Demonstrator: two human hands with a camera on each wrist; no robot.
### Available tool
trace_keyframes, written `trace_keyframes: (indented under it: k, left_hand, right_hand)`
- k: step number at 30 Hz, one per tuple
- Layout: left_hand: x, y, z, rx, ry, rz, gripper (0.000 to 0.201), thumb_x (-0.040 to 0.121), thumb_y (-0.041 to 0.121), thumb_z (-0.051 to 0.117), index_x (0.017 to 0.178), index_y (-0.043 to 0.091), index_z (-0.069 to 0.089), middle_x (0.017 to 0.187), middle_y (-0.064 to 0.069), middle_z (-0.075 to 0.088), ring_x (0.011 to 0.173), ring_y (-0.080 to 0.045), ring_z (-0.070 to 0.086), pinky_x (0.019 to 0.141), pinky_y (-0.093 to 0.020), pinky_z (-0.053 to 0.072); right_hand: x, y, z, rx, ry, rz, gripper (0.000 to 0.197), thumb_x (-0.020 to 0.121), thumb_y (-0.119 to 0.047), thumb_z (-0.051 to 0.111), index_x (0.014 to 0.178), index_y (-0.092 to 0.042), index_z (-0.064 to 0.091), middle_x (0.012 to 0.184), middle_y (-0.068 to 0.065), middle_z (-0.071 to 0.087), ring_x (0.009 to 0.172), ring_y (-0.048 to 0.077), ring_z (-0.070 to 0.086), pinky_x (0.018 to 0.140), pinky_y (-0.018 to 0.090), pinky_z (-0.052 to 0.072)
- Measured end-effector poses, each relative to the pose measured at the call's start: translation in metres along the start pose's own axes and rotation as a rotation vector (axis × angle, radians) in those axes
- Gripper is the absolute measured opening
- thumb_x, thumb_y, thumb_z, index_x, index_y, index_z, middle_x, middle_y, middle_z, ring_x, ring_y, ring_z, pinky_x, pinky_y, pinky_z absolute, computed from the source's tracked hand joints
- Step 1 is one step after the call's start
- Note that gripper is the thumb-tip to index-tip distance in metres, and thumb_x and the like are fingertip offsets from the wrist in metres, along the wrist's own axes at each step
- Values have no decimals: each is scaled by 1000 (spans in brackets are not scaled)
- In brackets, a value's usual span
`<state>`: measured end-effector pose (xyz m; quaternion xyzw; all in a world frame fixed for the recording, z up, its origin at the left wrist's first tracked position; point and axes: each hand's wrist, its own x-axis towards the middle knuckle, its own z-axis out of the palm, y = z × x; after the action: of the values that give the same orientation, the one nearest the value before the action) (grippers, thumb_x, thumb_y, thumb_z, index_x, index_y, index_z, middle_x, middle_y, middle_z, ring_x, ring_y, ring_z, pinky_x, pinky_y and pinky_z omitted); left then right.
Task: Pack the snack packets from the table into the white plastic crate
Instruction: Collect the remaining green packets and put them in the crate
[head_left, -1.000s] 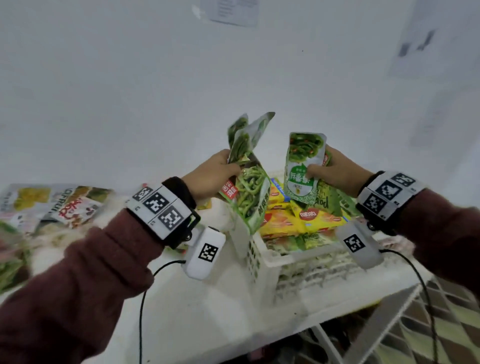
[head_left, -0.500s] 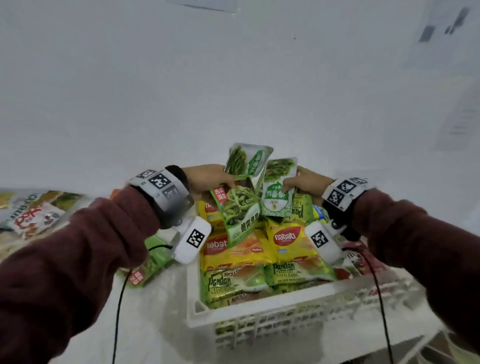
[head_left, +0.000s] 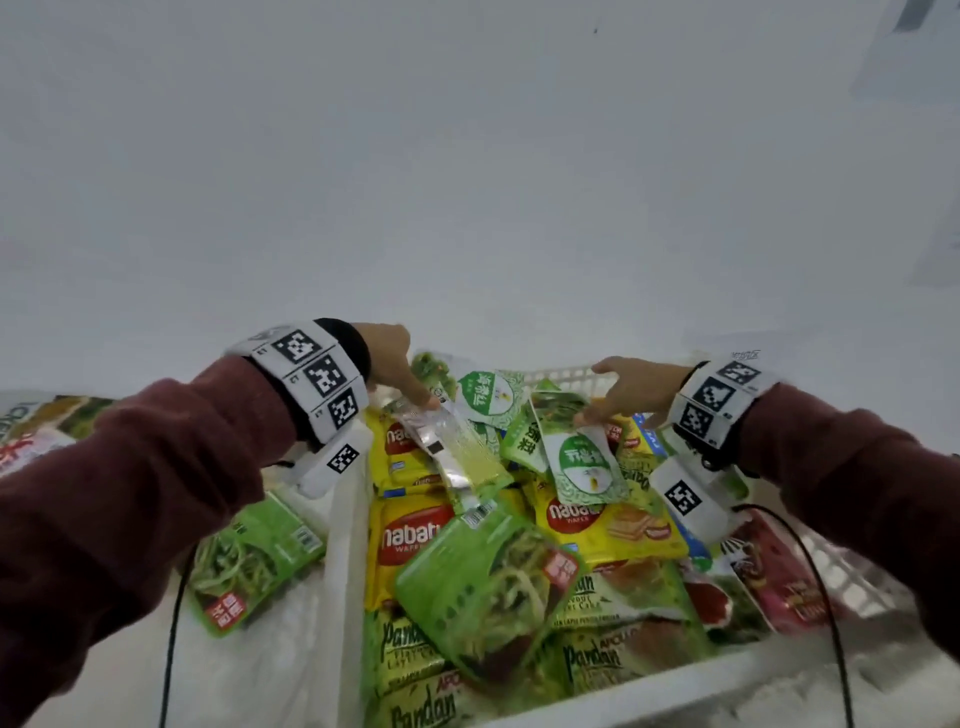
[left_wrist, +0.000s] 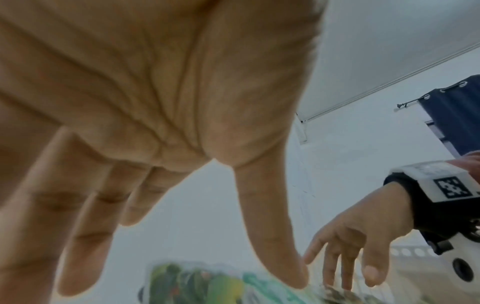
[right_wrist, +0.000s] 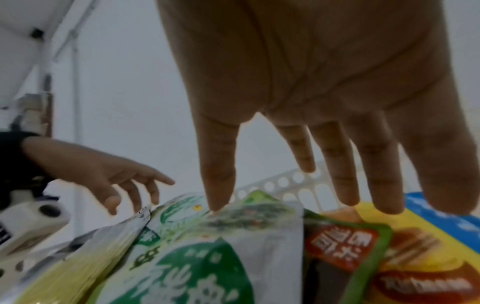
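White walls back a slotted white plastic crate (head_left: 558, 373) heaped with glossy, crinkled snack packets (head_left: 483, 587). Left hand (head_left: 387, 358) and right hand (head_left: 636, 387) hover above, fingers (right_wrist: 219, 181) released, straight.

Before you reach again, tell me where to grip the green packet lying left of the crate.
Probably pinch the green packet's near-left sealed edge by the red label, with the left hand coming from the open table side. It lies flat, its far-right corner against the crate wall.
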<state>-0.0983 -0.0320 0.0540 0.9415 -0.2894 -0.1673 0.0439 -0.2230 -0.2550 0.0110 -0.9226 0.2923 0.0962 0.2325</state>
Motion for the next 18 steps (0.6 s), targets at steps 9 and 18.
trace_keyframes:
  k: [9,18]
  left_hand:
    - [-19,39,-22,-49,130,125,74,81,50,59,142,17,31,141,-3,40,107,-21,51,86,-30,48]
    - [-23,144,29,138,-30,359,62,82,44,63,135,20,43,134,0,47,119,-17,47,91,-23,33]
  right_hand:
    - [-22,-9,-43,-238,67,-266,64,86,-41,58,141,-21,32,144,7,39,130,20,40,103,29,31]
    - [-33,68,-102,-464,100,-215,60,83,-40,62,137,-23,40,136,7,47,123,24,46,102,31,33]
